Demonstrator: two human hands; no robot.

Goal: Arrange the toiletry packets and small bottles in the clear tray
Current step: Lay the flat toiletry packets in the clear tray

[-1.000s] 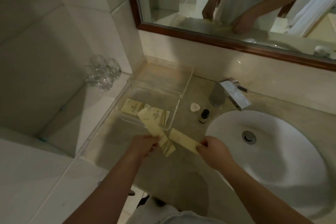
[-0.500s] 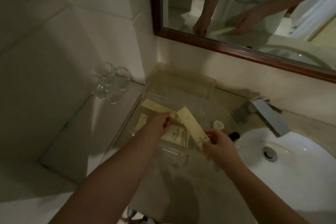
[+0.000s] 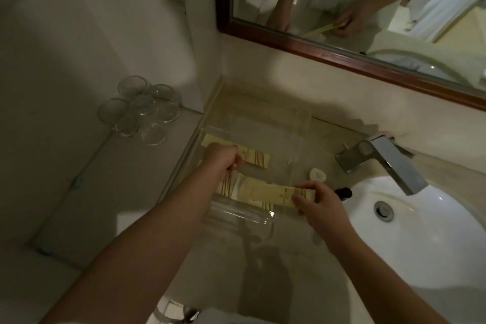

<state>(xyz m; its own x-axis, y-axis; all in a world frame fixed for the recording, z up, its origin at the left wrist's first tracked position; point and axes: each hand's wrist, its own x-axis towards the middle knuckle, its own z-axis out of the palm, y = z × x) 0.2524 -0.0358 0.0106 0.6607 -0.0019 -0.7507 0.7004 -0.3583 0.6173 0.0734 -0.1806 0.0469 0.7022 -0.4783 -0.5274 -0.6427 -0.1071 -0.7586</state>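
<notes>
While the right hand pinches one end of the near packet with its fingers over the clear tray, a small dark bottle stands on the table just beside it. Farther in, the left hand curls its fingers over the far packet inside the tray.

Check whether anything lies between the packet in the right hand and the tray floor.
Probably yes. The right hand pinches the held packet low over the near end of the clear tray, where another striped packet lies partly beneath it.
</notes>
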